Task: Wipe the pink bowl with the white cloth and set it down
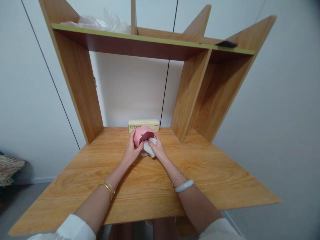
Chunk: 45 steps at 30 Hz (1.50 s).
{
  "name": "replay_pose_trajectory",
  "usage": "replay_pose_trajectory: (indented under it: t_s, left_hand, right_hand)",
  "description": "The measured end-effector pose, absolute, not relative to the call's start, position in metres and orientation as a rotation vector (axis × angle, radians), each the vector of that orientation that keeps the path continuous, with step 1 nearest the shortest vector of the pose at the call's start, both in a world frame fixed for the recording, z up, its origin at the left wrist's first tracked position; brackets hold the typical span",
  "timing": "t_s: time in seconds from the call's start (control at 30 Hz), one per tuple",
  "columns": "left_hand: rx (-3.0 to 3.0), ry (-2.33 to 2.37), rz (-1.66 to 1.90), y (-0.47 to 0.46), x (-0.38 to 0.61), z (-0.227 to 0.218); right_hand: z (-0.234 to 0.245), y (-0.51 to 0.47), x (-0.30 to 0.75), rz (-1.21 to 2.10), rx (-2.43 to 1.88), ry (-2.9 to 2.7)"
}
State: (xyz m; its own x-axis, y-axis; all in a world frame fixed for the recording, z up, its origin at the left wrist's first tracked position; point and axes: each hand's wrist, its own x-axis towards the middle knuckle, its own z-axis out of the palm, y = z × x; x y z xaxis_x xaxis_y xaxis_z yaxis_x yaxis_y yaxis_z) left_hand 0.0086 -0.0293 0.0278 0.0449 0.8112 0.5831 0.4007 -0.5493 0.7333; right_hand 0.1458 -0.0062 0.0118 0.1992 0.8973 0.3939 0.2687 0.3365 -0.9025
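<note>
A pink faceted container (139, 136), its dark inside facing me, is held up above the wooden desk (100, 176). Fingers of my left hand (131, 148) wrap round its left side, with the thumb near the lower rim. My right hand (158, 148) grips a crumpled white cloth (148, 148), pressed against the container's right and lower edge. Part of the cloth hangs below both hands. Some right fingertips are hidden behind the container and cloth.
A long cream box (156, 125) with printed writing stands behind the container at the back of the desk. Wooden shelf uprights (191, 96) rise from the desk. Clear plastic wrap (105, 24) and a flat black item (226, 44) lie on the upper shelf.
</note>
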Motion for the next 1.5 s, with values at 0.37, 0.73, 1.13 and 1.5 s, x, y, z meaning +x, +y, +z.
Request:
replay_pose_trajectory:
  t_s: [0.37, 0.73, 1.13, 1.5]
  left_hand:
    - [2.249, 1.628, 1.243, -0.047, 0.002, 0.049]
    - [2.055, 1.454, 1.382, -0.042, 0.004, 0.045]
    - [2.074, 1.391, 1.333, -0.042, 0.006, 0.04]
    - [2.334, 1.605, 1.102, -0.052, 0.001, 0.051]
  right_hand:
    - [0.045, -0.032, 0.155, 0.055, -1.84, -1.631]
    - [0.023, -0.015, 0.152, 0.416, -1.404, -1.318]
    - [0.038, -0.026, 0.152, 0.279, -1.648, -1.444]
    - [0.034, -0.025, 0.16, 0.276, -1.659, -1.565]
